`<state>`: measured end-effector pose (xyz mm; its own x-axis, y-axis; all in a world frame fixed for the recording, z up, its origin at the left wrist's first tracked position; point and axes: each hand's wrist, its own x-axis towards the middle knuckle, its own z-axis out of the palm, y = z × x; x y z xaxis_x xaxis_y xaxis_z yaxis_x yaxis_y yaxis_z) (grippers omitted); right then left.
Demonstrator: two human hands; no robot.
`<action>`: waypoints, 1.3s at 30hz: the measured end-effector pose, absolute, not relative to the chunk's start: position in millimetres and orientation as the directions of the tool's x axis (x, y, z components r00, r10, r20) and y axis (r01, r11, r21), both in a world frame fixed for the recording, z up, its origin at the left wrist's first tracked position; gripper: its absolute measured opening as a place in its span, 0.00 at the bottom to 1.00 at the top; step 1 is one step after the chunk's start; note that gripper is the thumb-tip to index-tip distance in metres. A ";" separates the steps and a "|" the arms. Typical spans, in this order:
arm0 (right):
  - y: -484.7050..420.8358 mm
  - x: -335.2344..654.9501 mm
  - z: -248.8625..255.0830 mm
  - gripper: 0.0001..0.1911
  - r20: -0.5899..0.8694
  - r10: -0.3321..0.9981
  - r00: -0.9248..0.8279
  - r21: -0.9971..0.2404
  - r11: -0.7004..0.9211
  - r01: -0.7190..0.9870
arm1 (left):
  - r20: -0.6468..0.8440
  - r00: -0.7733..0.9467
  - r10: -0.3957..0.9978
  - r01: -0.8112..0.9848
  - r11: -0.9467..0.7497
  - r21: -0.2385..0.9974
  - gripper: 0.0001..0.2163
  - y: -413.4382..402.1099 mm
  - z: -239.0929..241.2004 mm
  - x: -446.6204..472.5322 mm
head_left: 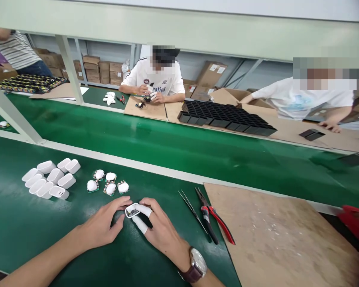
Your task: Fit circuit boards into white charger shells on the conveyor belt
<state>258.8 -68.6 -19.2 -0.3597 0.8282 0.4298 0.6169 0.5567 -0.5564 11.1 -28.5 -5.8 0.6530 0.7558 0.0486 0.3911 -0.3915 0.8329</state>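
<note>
Between my two hands is a small white oval plastic casing point(127, 212), its open end facing up and a circuit board point(133, 213) visible inside. My right hand point(163, 229), with white finger cots on thumb and index finger, pinches the casing from the right. At its left end, the thumb and fingers of my left hand point(103, 223) curl around and seem to touch it. Just beyond lie several small circuit boards topped with white blobs point(110, 189). Farther left, several white casings point(55, 175) form a loose cluster on the green bench.
Right of my hands lie tweezers point(194, 213) and red-and-black pliers point(211, 215), beside a worn brown board point(281, 235). A pale rail point(122, 164) borders the green conveyor belt point(143, 139). Across it, co-workers sit near black trays point(227, 119). A slanted post point(14, 111) stands left.
</note>
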 end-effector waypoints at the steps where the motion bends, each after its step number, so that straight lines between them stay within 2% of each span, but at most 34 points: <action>1: -68.4 258.5 -21.3 0.20 0.445 0.824 -0.349 -0.555 0.560 0.615 | 0.048 0.650 0.758 0.401 -0.395 0.827 0.26 -29.4 -6.1 11.5; 4: -68.6 256.2 -22.3 0.22 0.454 0.813 -0.364 -0.554 0.578 0.599 | 0.044 0.628 0.777 0.414 -0.382 0.826 0.27 -29.2 -10.2 13.2; 9: -67.9 253.5 -14.8 0.22 0.436 0.781 -0.447 -0.495 0.622 0.606 | 0.058 0.594 0.803 0.377 -0.341 0.861 0.19 -25.7 -17.9 16.0; 14: -68.2 254.3 -10.5 0.22 0.410 0.792 -0.451 -0.502 0.609 0.614 | 0.080 0.593 0.801 0.351 -0.346 0.870 0.16 -24.4 -21.6 15.9; 16: -67.8 257.5 -10.1 0.20 0.388 0.809 -0.442 -0.539 0.588 0.603 | 0.102 0.599 0.794 0.345 -0.371 0.862 0.16 -24.0 -23.0 15.2; 18: -65.8 263.3 -11.8 0.20 0.368 0.849 -0.379 -0.653 0.526 0.545 | 0.127 0.602 0.789 0.344 -0.399 0.850 0.17 -23.8 -23.5 14.4; 20: -61.9 270.3 -16.1 0.19 0.355 0.899 -0.256 -0.770 0.437 0.465 | 0.142 0.605 0.784 0.367 -0.432 0.824 0.17 -23.8 -22.4 13.9; 22: -57.0 276.0 -22.1 0.16 0.348 0.926 -0.148 -0.817 0.377 0.437 | 0.196 0.622 0.758 0.376 -0.509 0.774 0.17 -23.7 -20.2 13.9; 25: -50.2 278.3 -28.7 0.13 0.346 0.930 -0.127 -0.804 0.364 0.471 | 0.334 0.666 0.666 0.343 -0.672 0.656 0.14 -22.2 -17.8 14.6; 28: -46.8 275.1 -28.7 0.13 0.358 0.920 -0.159 -0.789 0.389 0.476 | 0.402 0.708 0.580 0.320 -0.772 0.550 0.12 -18.9 -17.8 14.4; 32: -46.6 272.1 -24.6 0.14 0.396 0.904 -0.162 -0.789 0.425 0.443 | 0.494 0.701 0.515 0.244 -0.823 0.513 0.15 -19.8 -14.6 12.9; 36: -46.7 273.0 -27.5 0.15 0.408 0.898 -0.164 -0.788 0.437 0.433 | 0.413 0.746 0.522 0.265 -0.802 0.535 0.08 -21.1 1.3 18.4; 39: -44.4 275.0 -35.2 0.15 0.383 0.909 -0.163 -0.805 0.415 0.424 | 0.372 0.773 0.514 0.278 -0.801 0.530 0.05 8.8 19.8 28.1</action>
